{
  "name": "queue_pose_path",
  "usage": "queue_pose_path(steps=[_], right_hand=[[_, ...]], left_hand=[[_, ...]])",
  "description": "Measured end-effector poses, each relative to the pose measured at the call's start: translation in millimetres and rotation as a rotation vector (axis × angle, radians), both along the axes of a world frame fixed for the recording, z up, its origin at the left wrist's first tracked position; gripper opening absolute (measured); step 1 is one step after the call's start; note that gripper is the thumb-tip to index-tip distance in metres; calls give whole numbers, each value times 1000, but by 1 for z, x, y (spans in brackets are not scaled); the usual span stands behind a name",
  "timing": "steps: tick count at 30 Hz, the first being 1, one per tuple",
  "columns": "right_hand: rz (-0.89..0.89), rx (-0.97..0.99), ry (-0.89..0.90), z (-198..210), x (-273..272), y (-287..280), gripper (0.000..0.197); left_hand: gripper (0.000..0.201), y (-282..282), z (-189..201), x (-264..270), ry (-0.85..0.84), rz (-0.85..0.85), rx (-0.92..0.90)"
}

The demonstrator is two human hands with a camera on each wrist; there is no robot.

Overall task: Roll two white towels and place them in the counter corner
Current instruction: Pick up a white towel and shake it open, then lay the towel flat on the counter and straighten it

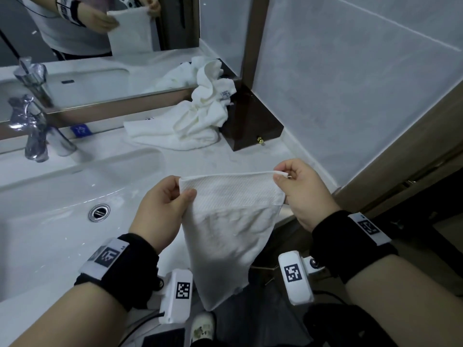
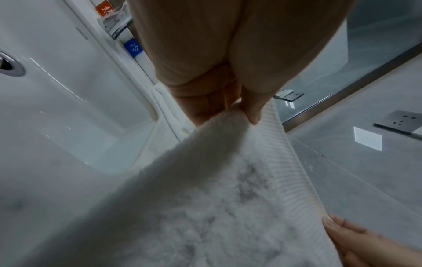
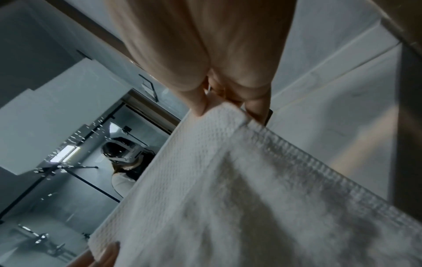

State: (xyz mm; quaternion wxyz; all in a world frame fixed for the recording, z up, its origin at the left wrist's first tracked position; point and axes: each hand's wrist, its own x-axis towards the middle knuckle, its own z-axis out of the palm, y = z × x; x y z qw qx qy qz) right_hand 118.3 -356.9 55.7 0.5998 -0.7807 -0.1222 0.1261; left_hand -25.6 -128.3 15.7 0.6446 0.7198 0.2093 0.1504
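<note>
A folded white towel [image 1: 225, 229] hangs in the air in front of the counter edge, its top hem stretched level between both hands. My left hand [image 1: 164, 207] pinches the top left corner between thumb and fingers. My right hand [image 1: 298, 186] pinches the top right corner. The left wrist view shows the thumb pressing the towel [image 2: 217, 198] at its corner. In the right wrist view the towel [image 3: 228, 189] hangs from my fingertips. A second white towel [image 1: 193, 121] lies crumpled on the counter near the back right corner, draped against a dark wooden box [image 1: 250, 123].
A white sink basin [image 1: 62, 196] with a chrome drain [image 1: 99, 212] lies to the left, with a chrome faucet [image 1: 35, 131] behind it. A mirror [image 1: 100, 33] runs along the back wall. Grey tiled wall [image 1: 350, 83] bounds the white counter [image 1: 250, 161] on the right.
</note>
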Motion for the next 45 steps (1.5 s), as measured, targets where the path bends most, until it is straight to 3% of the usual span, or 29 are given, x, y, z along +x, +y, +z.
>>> queue_pose_path(steps=[5,13,17,19,21,23,34,41,45], right_hand=[[46,-170,-10,-15,12,21,11],[6,-317,29,-35,29,47,2],[5,-439,71,-36,38,54,25],[53,-430,198,-36,42,58,34],[62,-235,486,-38,44,63,36],[100,-105,618,-44,43,65,30],[109,-109,402,-74,62,68,43],[167,-199,329,-79,86,76,26],[198,-234,285,-83,98,89,15]], left_hand=[[14,17,-12,9,29,24,15],[4,39,-26,21,89,-8,-68],[13,49,-35,29,128,-9,-103],[11,53,-41,32,131,13,-99],[5,56,-47,34,133,55,-107],[4,57,-54,35,151,85,-130],[8,54,-64,41,176,131,-174],[9,53,-63,53,193,217,-236],[21,55,-67,60,246,301,-196]])
